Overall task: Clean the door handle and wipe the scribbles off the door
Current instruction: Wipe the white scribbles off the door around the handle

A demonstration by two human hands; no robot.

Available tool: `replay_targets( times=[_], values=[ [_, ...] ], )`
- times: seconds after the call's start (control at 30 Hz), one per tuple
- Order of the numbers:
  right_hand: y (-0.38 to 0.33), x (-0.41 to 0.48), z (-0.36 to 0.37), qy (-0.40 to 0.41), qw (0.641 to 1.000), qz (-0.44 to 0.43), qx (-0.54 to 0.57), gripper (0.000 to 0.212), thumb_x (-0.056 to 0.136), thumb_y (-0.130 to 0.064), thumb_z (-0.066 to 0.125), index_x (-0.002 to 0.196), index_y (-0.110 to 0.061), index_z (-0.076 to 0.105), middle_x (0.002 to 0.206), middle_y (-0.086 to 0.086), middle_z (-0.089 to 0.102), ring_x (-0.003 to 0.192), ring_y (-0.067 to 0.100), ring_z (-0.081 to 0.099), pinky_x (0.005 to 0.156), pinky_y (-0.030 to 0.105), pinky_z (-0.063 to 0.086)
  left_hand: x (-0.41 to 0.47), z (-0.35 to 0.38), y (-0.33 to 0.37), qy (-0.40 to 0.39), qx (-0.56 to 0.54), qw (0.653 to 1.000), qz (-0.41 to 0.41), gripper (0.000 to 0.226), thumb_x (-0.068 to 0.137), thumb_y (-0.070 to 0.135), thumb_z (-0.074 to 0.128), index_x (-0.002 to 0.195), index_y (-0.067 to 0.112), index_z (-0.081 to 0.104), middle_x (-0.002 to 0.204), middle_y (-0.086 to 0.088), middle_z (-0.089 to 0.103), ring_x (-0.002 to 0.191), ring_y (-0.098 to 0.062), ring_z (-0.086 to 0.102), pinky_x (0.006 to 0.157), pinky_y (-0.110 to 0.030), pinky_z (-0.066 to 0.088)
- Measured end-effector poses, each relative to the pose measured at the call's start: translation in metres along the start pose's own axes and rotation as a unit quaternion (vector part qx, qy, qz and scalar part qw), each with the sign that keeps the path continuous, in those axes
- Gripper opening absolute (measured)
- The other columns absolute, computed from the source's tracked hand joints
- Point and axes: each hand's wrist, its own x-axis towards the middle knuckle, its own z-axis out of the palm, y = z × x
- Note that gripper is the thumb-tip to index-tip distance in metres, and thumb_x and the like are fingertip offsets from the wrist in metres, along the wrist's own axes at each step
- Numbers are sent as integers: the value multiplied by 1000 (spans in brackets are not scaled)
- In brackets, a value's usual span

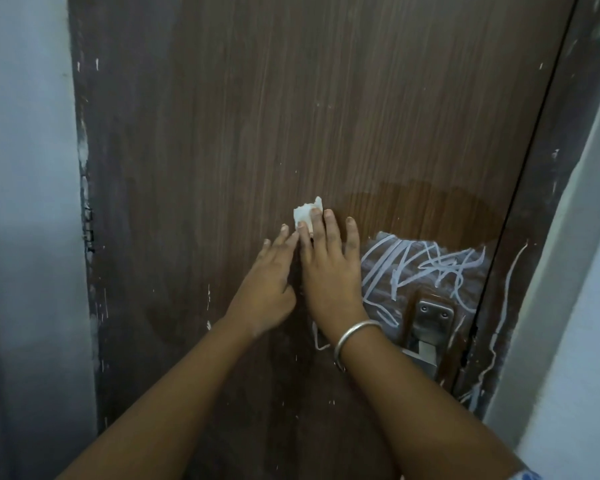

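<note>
A brown wood-grain door (291, 116) fills the view. White scribbles (426, 268) cover its lower right, just above a metal door handle plate (430, 323). My right hand (326, 268), with a silver bangle on the wrist, lies flat against the door and presses a small white wad of tissue (307, 213) under its fingertips, left of the scribbles. My left hand (267, 285) rests beside it on the door, fingers spread, holding nothing. A darker wet patch (430, 209) sits above the scribbles.
The dark door frame (541, 220) runs down the right with white paint streaks, and a pale wall (586, 306) lies beyond it. Another pale wall (25, 202) borders the door's chipped left edge.
</note>
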Motion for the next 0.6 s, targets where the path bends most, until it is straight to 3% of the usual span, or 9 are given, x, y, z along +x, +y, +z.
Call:
replay_targets(
  times=[0.23, 0.4, 0.6],
  values=[
    [14, -33, -2, -13, 987, 136, 89, 99, 81, -68, 42, 148, -4, 7, 156, 19, -1, 143, 35, -10, 105, 58, -22, -4, -3, 2, -37, 64, 997, 24, 80, 83, -1, 48, 150, 16, 7, 159, -2, -1, 146, -23, -4, 119, -39, 8],
    [21, -28, 1, -20, 994, 85, 58, 90, 89, -62, 35, 147, -7, -7, 153, 18, -17, 140, 32, -21, 106, 61, -18, 3, 1, 14, -48, 121, 990, 58, 81, 87, 7, 50, 150, 19, 0, 159, 1, -7, 145, -20, -7, 119, -38, 10],
    [39, -50, -1, -14, 982, 176, 72, 95, 81, -65, 43, 147, -6, 9, 157, 17, 6, 144, 34, -2, 107, 62, -15, 14, 11, 21, -69, 188, 974, 103, 80, 92, 21, 50, 149, 20, -7, 158, 2, -14, 144, -16, -11, 119, -38, 7]
  ],
)
